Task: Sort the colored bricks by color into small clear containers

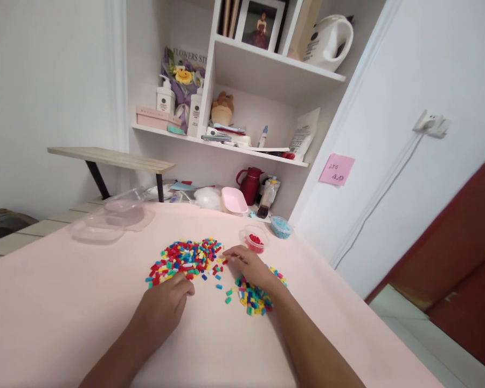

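Many small toy building bricks in mixed colours lie in a wide pile [186,256] on the pink-covered table. A smaller pile of bricks [253,299] lies to its right, partly hidden under my right forearm. My left hand [165,302] rests at the near edge of the wide pile, fingers curled in; whatever may be in them is hidden. My right hand [248,265] reaches left between the piles, its fingers stretched out at a few loose yellow and red bricks [222,260]. Just beyond it stands a clear tub with red bricks [254,240].
A clear tub of light blue pieces [281,227] stands at the back right. Clear plastic lids or trays [105,223] lie at the back left. Along the back are a pink tray [234,200], a dark red jug [250,185] and a bottle of dark liquid [267,199].
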`<state>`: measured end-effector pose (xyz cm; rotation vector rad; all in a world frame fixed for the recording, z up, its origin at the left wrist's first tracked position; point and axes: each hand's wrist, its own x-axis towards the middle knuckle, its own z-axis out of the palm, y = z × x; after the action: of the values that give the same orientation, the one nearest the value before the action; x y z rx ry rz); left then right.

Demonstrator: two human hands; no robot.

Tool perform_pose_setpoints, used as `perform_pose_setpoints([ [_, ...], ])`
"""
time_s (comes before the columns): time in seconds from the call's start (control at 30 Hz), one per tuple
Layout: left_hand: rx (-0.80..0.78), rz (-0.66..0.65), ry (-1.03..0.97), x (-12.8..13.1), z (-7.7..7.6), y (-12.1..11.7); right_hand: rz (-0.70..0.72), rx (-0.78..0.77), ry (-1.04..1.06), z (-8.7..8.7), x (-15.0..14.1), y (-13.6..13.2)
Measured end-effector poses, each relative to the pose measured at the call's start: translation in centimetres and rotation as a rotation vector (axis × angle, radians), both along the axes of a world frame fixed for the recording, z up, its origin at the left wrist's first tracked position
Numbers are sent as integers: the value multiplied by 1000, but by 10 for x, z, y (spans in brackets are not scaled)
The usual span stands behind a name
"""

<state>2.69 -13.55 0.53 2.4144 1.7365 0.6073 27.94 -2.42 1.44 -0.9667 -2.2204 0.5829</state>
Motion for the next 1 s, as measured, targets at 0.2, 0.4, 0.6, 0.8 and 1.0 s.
perform_pose_setpoints([
  [0.2,-17,0,3,0,2,0,-129,30,-85,-5,-1,1],
  [0.4,-39,-6,31,1,2,1,-188,67,-228,-7,-8,1],
  [0.6,-18,-30,-8,-1,-2,1,-161,45,-221,-9,-7,3],
  [0.8,-10,-19,1,0,-1,1,-244,31,-203,-12,-10,4],
  [1.0,-22,-11,-2,0,0,-1,-242,52,-211,-13,-13,3],
])
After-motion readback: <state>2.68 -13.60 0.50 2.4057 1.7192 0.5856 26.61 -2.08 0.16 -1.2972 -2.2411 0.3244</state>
